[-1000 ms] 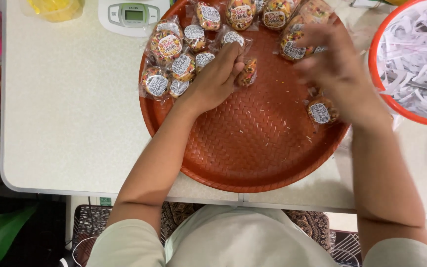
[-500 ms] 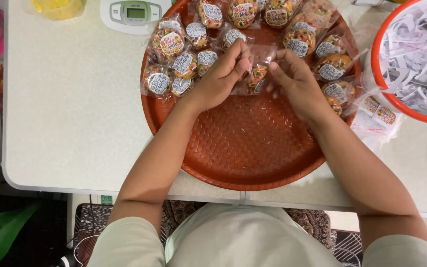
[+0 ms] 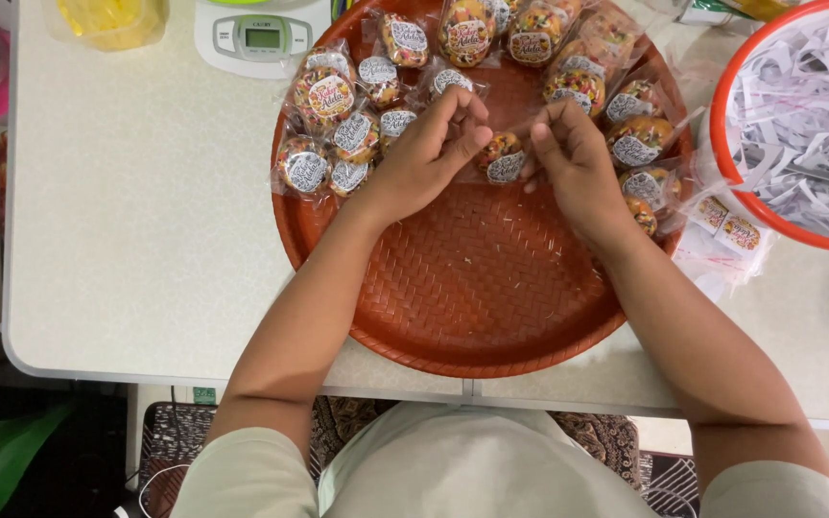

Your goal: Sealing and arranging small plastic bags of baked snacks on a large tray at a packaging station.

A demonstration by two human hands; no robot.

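- Here my left hand (image 3: 424,158) and my right hand (image 3: 573,158) both pinch one wrapped cookie (image 3: 503,158), fingers clamped on its clear wrapper
- It sits just above the woven red tray (image 3: 472,288), between the packed cookies at left (image 3: 338,144) and at right (image 3: 626,144)
- A kitchen scale (image 3: 261,38) stands beyond the tray

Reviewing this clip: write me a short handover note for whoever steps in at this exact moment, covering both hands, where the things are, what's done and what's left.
Left hand: fingers pinched on the clear wrapper of one wrapped cookie, held just above the woven tray.
Right hand: fingertips on the same cookie's other side; both hands share it.
Things: finished wrapped cookies with round stickers lie along the tray's far rim, a left cluster and a right cluster. Two more packets lie off the tray on the table.
Done: many cookies wrapped and stickered.
Left: the cookie in hand. The near half of the tray is bare.
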